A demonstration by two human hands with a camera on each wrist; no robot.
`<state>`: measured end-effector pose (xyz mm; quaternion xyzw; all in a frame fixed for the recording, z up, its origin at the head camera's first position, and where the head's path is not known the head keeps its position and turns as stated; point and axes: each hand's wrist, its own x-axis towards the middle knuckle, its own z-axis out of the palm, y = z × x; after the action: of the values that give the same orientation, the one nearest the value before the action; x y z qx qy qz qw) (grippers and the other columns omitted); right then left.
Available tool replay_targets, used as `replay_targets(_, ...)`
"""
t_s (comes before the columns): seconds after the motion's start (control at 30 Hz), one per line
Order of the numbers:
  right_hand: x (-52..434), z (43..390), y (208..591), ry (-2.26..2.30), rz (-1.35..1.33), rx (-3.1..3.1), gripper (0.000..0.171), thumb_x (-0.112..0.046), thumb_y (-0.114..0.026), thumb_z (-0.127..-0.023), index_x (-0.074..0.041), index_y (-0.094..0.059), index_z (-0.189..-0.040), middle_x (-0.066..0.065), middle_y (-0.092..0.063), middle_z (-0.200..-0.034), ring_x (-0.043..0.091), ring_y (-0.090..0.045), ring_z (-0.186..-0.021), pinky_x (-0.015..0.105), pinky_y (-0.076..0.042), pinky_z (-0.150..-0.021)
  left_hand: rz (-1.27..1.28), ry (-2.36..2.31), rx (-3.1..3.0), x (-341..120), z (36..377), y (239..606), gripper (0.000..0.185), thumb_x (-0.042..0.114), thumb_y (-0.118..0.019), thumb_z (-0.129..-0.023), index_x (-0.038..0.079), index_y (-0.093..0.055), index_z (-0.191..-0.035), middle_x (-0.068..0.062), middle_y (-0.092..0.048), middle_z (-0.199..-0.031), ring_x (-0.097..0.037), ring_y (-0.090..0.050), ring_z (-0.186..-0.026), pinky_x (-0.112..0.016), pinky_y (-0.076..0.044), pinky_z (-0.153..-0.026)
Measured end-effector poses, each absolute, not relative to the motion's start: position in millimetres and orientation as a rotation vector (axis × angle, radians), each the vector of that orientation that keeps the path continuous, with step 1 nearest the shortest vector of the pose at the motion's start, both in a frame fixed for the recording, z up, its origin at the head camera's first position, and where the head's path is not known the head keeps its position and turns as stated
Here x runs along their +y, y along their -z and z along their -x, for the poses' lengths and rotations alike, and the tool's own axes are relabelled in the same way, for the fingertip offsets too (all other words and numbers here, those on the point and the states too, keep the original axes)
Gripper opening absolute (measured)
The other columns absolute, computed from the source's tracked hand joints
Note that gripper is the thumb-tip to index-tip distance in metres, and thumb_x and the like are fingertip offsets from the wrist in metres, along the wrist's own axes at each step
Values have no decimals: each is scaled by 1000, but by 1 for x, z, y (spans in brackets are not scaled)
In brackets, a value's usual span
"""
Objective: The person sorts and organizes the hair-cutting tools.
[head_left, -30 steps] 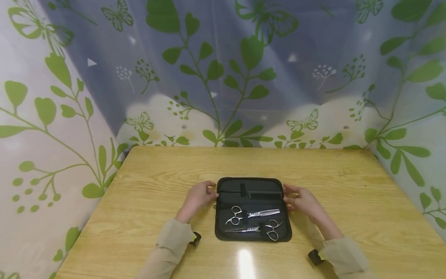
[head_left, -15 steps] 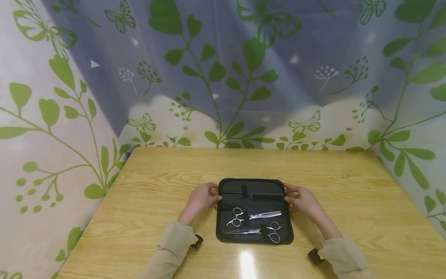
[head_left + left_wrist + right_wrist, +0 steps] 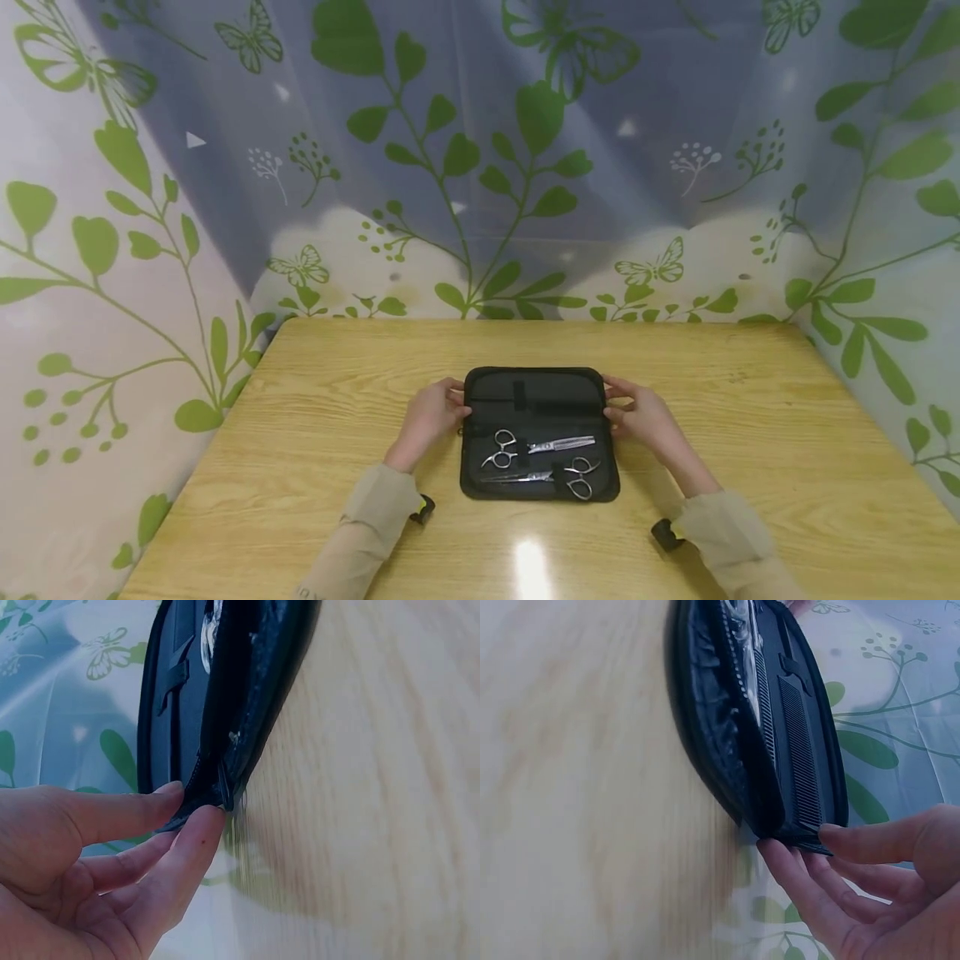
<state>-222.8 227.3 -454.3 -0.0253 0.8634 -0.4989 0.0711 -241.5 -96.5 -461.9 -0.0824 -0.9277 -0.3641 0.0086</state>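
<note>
A black zippered scissors case (image 3: 491,422) lies unfolded over the wooden table, its far flap tilted up. My left hand (image 3: 431,417) pinches the left edge of that flap, near a dangling zipper pull (image 3: 225,784) in the left wrist view. At the opposite edge my right hand (image 3: 643,417) pinches too, thumb on the inner face and fingers behind. Silver thinning scissors (image 3: 562,445) and straight-bladed scissors (image 3: 525,478) are strapped in the near half, handles pointing opposite ways. A black comb (image 3: 801,750) sits in the far flap, plain in the right wrist view but dark from above.
The wood-grain table (image 3: 337,358) stretches around the case on all sides. Behind it hangs a leaf-and-butterfly patterned cloth (image 3: 420,283). Small black devices are strapped at the left cuff (image 3: 382,500) and the right cuff (image 3: 723,533).
The case has shifted slightly farther from me with both hands on it. Its far flap now looks darker and the comb stands out less. Both hands keep their pinch.
</note>
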Motion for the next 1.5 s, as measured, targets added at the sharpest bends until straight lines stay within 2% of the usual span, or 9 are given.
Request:
replay_targets(0.27, 222, 225, 457, 1572, 73, 2609, 56, 11, -59, -94, 12, -41, -147, 38, -54, -130, 32, -69, -96, 36, -61, -68, 198, 1125, -2892, -97, 241, 462, 30, 16, -71, -95, -1, -69, -119, -12, -76, -98, -23, -75, -82, -42, -54, -83)
replay_targets(0.53, 221, 224, 455, 1574, 40, 2596, 55, 8, -57, -97, 8, -40, -150, 36, -52, -134, 26, -67, -91, 37, -61, -71, 207, 1159, -2863, -99, 238, 458, 32, 18, -70, -96, 0, -68, -122, -13, -76, -101, -20, -74, -74, -39, -54, -77)
replay_targets(0.83, 222, 222, 455, 1636, 65, 2592, 54, 3, -58, -99, 9, -38, -149, 38, -51, -133, 31, -67, -92, 38, -61, -69, 217, 1161, -2854, -101, 235, 455, 32, 21, -69, -97, 2, -69, -123, -12, -76, -102, -24, -75, -88, -43, -54, -82)
replay_targets(1.0, 222, 222, 455, 1652, 61, 2603, 52, 5, -57, -99, 9, -40, -148, 37, -52, -132, 29, -68, -90, 39, -62, -69, 252, 1125, -2854, -100, 236, 457, 33, 21, -69, -97, 1, -68, -123, -12, -76, -103, -25, -75, -90, -44, -54, -83)
replay_targets(1.13, 222, 223, 454, 1660, 36, 2608, 52, 4, -57, -99, 5, -41, -149, 35, -53, -133, 31, -68, -95, 37, -62, -70, 263, 1127, -2841, -98, 237, 456, 34, 20, -68, -97, 0, -67, -124, -14, -75, -104, -25, -75, -88, -44, -54, -83)
replay_targets(1.33, 221, 224, 454, 1688, 30, 2598, 56, 1, -58, -100, 2, -38, -152, 34, -52, -137, 40, -64, -108, 37, -61, -75, 253, 1182, -2815, -96, 237, 456, 37, 19, -69, -97, -1, -64, -128, -15, -73, -109, -25, -75, -90, -42, -56, -80)
replay_targets(1.5, 220, 223, 453, 1680, 24, 2616, 55, 0, -59, -100, 1, -39, -152, 33, -53, -137, 41, -64, -109, 35, -61, -74, 230, 1237, -2792, -96, 236, 455, 35, 19, -68, -97, -1, -65, -126, -16, -73, -111, -26, -75, -89, -44, -57, -82)
